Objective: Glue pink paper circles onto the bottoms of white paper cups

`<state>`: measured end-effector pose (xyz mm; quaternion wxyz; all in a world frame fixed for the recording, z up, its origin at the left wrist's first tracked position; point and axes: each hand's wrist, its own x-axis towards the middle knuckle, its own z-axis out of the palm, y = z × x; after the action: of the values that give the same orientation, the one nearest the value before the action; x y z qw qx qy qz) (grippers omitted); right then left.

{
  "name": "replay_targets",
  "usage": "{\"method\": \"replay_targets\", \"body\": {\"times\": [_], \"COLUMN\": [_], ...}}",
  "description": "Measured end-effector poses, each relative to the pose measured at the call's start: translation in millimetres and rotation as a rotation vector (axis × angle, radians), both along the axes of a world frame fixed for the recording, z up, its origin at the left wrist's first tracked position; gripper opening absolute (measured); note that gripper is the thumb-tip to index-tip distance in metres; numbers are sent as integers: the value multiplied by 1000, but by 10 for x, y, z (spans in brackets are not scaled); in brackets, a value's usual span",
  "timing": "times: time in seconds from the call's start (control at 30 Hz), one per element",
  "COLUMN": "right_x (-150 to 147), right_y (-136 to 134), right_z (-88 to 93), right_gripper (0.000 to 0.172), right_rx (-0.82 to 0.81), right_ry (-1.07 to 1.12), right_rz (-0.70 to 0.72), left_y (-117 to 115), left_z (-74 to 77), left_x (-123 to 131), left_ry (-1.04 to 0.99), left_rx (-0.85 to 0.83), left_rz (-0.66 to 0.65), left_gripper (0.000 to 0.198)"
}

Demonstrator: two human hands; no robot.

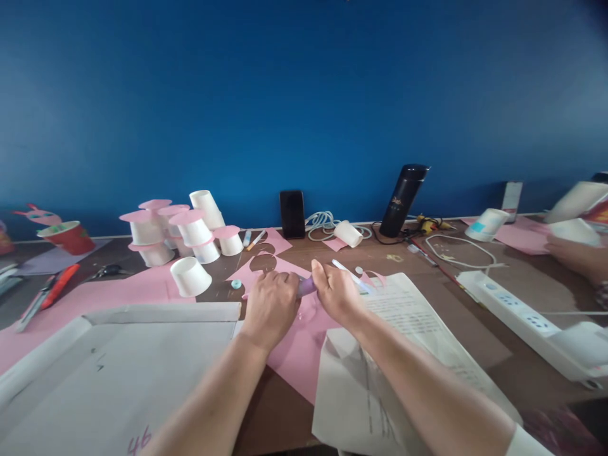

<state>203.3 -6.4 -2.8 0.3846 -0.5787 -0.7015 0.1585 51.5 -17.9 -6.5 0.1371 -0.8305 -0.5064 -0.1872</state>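
My left hand [270, 306] and my right hand [336, 292] meet over a pink paper sheet [297, 354] on the table. Both are closed around a small purple tube-like thing [306, 287] held between them. A white pen-like stick [352, 275] juts from my right hand's fingers toward the right. A printed white paper [413, 316] lies under my right forearm. A small teal cap [236, 284] rests on the table left of my left hand.
White paper cups [190, 277] topped with pink discs [154, 204] cluster back left. A phone [292, 214], black flask [403, 199], cables [325, 223] and power strip [517, 310] stand behind and right. Flat cardboard [118, 367] lies near left. Another person's hand [577, 256] holds a cup at far right.
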Motion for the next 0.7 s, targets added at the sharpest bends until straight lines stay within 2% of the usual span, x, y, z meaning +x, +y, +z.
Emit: {"method": "replay_targets", "body": {"times": [0.1, 0.2, 0.27, 0.4, 0.53, 0.6, 0.7], "right_x": [-7, 29, 61, 103, 104, 94, 66], "right_y": [-62, -88, -90, -80, -2, 68, 155], "right_z": [22, 36, 59, 118, 60, -23, -143], "right_gripper": [48, 44, 44, 47, 43, 43, 48], "right_rx": [91, 150, 145, 81, -10, -81, -226], "right_ry": [-66, -85, -45, 98, 325, 479, 586], "right_rz": [25, 83, 136, 227, 293, 272, 168], "left_y": [-31, -45, -56, -80, -32, 33, 132], "left_z": [-8, 5, 44, 139, 113, 66, 7], "left_x": [13, 1, -11, -25, 3, 20, 23], "left_ry": [-68, -245, -434, -817, -1212, -1555, -1973], "left_rx": [-90, -242, -431, -924, -1236, -1299, -1136], "left_rz": [33, 26, -41, -194, -318, -270, -138], "left_gripper": [6, 16, 24, 35, 44, 46, 42]}}
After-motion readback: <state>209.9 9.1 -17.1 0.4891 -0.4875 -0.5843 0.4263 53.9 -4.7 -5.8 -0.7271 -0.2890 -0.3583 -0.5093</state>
